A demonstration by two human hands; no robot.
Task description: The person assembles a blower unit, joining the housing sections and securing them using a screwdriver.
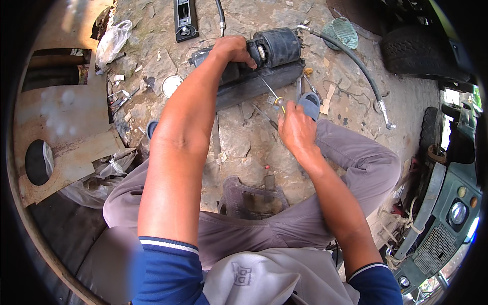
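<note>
On the stone ground in front of me sits a black blower unit (277,46) with rounded drum housings and a long lower casing. My left hand (235,50) grips it from above near its middle, the thumb on the near side. In my right hand (297,127) is a screwdriver (279,101) with a yellowish handle, closed fingers around its handle end. Its thin shaft slants up and left to the unit, just beside my left thumb. Whether the tip sits in a screw is too small to tell.
A black hose (356,58) with metal fittings curves right of the unit, by a green mesh basket (339,34). A black control panel (185,20) lies at the far left. A rusty metal sheet (66,114) stands left; a vehicle front (442,239) is at right.
</note>
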